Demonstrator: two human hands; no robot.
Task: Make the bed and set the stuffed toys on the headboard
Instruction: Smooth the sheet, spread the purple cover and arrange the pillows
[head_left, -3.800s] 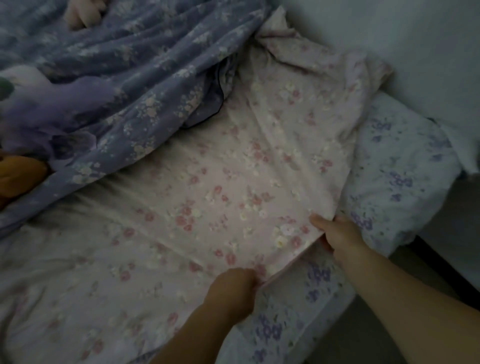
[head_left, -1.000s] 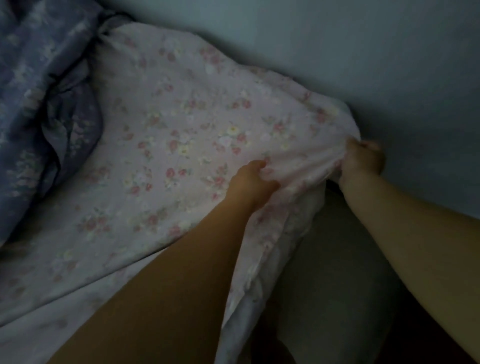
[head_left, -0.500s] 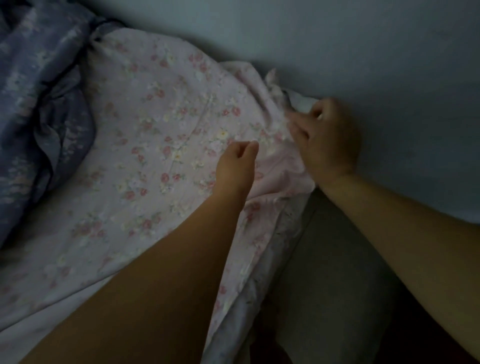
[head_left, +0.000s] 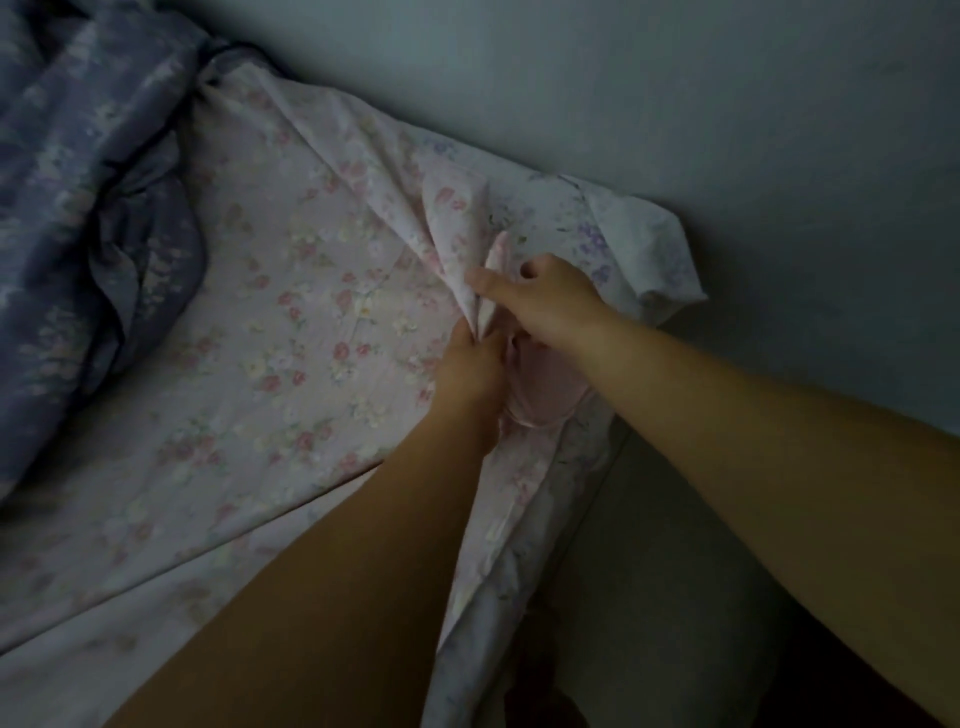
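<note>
At frame centre, the left hand (head_left: 470, 371) and the right hand (head_left: 545, 301) both pinch a raised fold of the pink floral sheet (head_left: 291, 332), which spreads toward the lower left, with the blue duvet (head_left: 78, 182) bunched at the upper left and the wall (head_left: 675, 104) behind.

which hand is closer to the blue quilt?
Left. The left hand pinches the pink sheet on the side toward the blue quilt; the right hand grips the same fold farther away, toward the wall.
</note>
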